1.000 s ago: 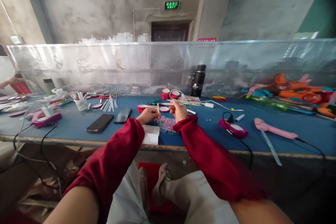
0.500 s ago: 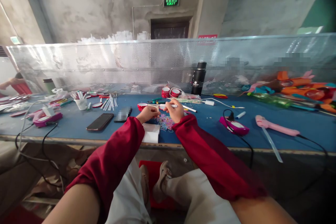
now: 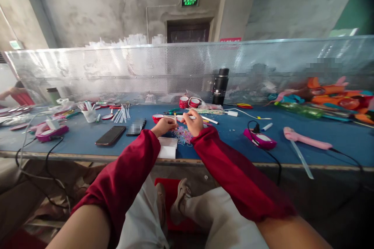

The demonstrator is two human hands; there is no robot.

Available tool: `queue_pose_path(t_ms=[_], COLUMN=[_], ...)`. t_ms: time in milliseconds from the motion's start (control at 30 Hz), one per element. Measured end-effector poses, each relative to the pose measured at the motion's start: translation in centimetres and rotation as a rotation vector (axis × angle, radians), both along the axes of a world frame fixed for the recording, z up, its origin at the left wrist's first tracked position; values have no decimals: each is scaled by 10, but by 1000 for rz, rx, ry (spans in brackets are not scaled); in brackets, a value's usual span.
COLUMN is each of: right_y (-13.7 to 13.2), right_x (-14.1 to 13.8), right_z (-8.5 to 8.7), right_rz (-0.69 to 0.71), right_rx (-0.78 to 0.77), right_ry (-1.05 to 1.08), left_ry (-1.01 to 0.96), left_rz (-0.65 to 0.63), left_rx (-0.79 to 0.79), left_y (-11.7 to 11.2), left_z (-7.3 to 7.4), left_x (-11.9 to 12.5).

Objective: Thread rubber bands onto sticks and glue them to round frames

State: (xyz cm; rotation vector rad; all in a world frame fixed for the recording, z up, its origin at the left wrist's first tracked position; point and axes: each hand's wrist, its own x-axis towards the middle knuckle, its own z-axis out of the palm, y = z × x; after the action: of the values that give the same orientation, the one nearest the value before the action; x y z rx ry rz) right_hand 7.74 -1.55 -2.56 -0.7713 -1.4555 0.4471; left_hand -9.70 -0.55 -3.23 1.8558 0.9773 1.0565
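Note:
In the head view my right hand (image 3: 194, 125) grips a white marker pen (image 3: 192, 117), its tip pointing left toward the other hand. My left hand (image 3: 164, 126) is closed in a pinch on something small and pale at the fingertips, too small to name. Both hands are close together above a pile of small coloured rubber bands (image 3: 184, 136). White paper (image 3: 167, 151) lies below my left hand, near the table edge. Just behind that hand sits a red patterned tape roll (image 3: 157, 118).
A phone (image 3: 111, 136) and a dark pixelated object lie to the left, with a cup of pens (image 3: 90, 115) beyond. Behind stand a black bottle (image 3: 221, 87) and red rolls (image 3: 184, 102). Rightward are a purple corded device (image 3: 260, 139), a pink glue gun (image 3: 306, 139) and orange items (image 3: 339, 97).
The marker and my right hand have shifted slightly left, closer to my left hand. My left hand stays nearly still. The whole view has moved a little.

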Motion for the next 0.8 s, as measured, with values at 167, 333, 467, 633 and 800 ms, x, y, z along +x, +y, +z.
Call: queue_pose_path(t_ms=[167,333,467,633,800], right_y=[3,5,5,4,5], right_x=[0,0,0,-1,8], right_z=[-2,-2,-3,-2,5], right_rz=[-62,-6,-56,-22,-75], right_rx=[22,19,22,32,-47], right_ry=[38,15,32,13,211], left_ry=[-13,7,-11,-28,-1], left_rz=[37,19,22,9,58], left_rx=[-2,5,0,20,36], left_y=[0,-2,-1,3,2], left_z=[0,2,1,-3,-2], left_x=[0,1,1,0,1])
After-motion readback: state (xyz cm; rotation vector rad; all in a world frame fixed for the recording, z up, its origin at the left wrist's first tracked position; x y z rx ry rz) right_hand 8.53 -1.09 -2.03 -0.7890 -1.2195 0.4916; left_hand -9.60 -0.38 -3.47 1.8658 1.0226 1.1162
